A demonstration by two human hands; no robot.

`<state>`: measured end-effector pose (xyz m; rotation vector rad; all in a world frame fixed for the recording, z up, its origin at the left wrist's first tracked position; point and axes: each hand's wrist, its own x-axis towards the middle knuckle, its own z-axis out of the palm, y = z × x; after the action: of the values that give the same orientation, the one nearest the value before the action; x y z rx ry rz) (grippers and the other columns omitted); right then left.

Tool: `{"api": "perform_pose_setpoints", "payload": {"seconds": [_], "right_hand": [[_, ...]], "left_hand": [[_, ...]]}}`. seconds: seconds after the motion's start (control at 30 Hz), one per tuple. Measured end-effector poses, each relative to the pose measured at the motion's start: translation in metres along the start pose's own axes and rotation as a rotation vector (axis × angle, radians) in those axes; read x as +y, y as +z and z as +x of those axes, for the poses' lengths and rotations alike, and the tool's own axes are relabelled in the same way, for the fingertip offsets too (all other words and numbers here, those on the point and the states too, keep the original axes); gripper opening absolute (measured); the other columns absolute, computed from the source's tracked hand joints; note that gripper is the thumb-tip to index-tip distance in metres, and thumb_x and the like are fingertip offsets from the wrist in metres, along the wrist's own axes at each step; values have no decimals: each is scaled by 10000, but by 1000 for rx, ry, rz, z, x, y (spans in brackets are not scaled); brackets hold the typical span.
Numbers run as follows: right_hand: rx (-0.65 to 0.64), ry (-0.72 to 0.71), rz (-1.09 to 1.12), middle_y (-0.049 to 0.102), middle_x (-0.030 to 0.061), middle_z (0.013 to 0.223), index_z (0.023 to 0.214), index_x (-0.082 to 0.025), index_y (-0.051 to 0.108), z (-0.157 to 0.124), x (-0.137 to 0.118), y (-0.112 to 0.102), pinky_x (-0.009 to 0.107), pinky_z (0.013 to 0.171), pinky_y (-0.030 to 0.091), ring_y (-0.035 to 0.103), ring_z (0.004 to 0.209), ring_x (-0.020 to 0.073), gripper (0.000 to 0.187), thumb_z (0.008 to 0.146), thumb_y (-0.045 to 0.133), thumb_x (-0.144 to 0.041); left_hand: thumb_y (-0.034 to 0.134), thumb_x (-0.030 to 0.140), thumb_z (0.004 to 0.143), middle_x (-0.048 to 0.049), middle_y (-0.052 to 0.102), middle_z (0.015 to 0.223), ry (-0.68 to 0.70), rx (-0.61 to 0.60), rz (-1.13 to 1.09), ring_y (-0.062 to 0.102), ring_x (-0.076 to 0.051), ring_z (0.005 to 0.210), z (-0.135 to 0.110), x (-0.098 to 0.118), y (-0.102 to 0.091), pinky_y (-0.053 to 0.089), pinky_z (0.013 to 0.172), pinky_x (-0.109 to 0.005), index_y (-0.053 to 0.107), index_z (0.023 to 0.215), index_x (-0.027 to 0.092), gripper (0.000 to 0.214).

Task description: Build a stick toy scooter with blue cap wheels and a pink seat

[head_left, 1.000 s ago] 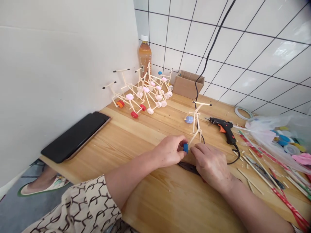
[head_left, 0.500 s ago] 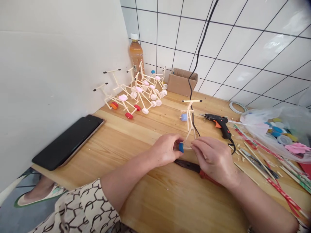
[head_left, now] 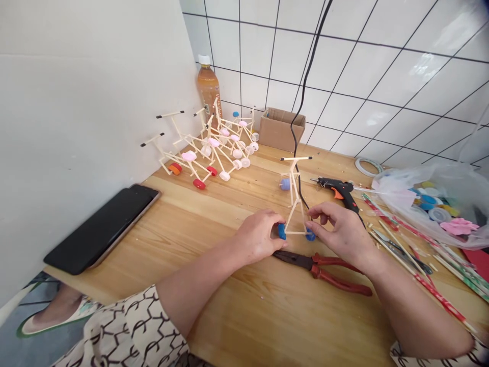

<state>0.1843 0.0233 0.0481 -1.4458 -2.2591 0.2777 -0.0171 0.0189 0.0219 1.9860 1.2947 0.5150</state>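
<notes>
A small tricycle model made of wooden sticks (head_left: 295,203) stands on the table in front of me, with black-tipped handlebars and a pale blue front wheel (head_left: 285,184). My left hand (head_left: 262,234) pinches the blue bottle cap (head_left: 281,231) at the left end of its rear axle. At the other end sits a second blue cap (head_left: 310,235). Close beside that cap is my right hand (head_left: 338,229), thumb and fingers apart; whether the thumb touches it I cannot tell. Red-handled pliers (head_left: 321,267) lie just below the model.
Several finished stick tricycles (head_left: 206,148) crowd the back left by a drink bottle (head_left: 209,86) and cardboard box (head_left: 281,128). A phone (head_left: 103,224) lies left. On the right are a glue gun (head_left: 338,189), tape roll (head_left: 369,166), scissors (head_left: 405,252), sticks and a bag of caps (head_left: 431,199).
My right hand has opened and drawn slightly up and right from the axle, uncovering the right blue cap and the pliers' handles. My left hand keeps its pinch. The view has shifted slightly.
</notes>
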Motion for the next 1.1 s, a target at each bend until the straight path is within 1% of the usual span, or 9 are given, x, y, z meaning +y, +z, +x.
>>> {"api": "perform_pose_setpoints", "payload": {"seconds": [0.1,0.2,0.3,0.47,0.67,0.8,0.97,1.03,1.1], "right_hand": [[61,-150,-43,627,32,766,801,-174,611,-6,-9,0,253,627,423,560,695,145,61,804,550,-169],[-13,-335,-180,613,51,768,766,-158,606,-12,-18,5,252,597,384,547,693,151,151,831,481,-105],[-58,-428,-337,579,45,698,709,-146,588,-14,-23,13,263,556,332,498,614,146,216,825,433,-51],[-71,-442,-412,567,29,655,709,-143,580,-13,-20,23,264,540,293,471,578,145,192,782,460,-12],[-36,-449,-426,568,29,640,689,-149,573,-13,-17,27,261,540,286,475,582,150,197,774,466,-8],[-14,-469,-398,549,26,623,666,-155,555,-13,-17,27,260,542,282,455,574,149,221,776,436,-4],[11,-501,-379,530,26,601,661,-150,548,-12,-17,28,263,538,271,433,562,148,229,777,417,-2],[11,-502,-384,530,28,600,657,-151,549,-12,-17,28,265,535,269,430,561,150,232,763,415,6],[-2,-488,-409,539,32,606,656,-151,553,-12,-15,28,268,534,267,434,564,153,231,741,422,19]], "left_hand": [[687,257,662,-50,644,911,3,6,-8,573,-191,809,0,0,1,445,750,-289,651,934,171,288],[659,240,672,-46,656,876,-1,9,-10,576,-194,810,0,2,1,445,741,-292,651,914,171,251],[631,229,674,-35,665,832,-13,30,-43,582,-186,776,-1,4,-1,442,706,-284,644,889,171,223],[590,202,679,-16,652,744,-57,14,-223,568,-141,655,-1,5,-1,435,608,-242,601,843,155,171],[582,169,700,-40,647,871,-64,-30,-480,582,-137,758,-1,1,1,467,697,-254,576,923,140,225],[593,220,731,-43,630,862,-109,-81,-589,573,-141,770,0,-1,1,469,693,-264,575,930,128,220],[560,281,771,-33,615,839,-138,-127,-583,563,-133,725,0,-1,0,462,644,-254,569,915,133,207],[567,268,766,-19,606,787,-113,-96,-486,553,-130,695,0,0,-1,449,623,-247,577,892,138,182],[584,228,745,-2,585,717,-90,-24,-339,534,-127,657,-1,1,-2,428,608,-244,590,878,142,158]]}}
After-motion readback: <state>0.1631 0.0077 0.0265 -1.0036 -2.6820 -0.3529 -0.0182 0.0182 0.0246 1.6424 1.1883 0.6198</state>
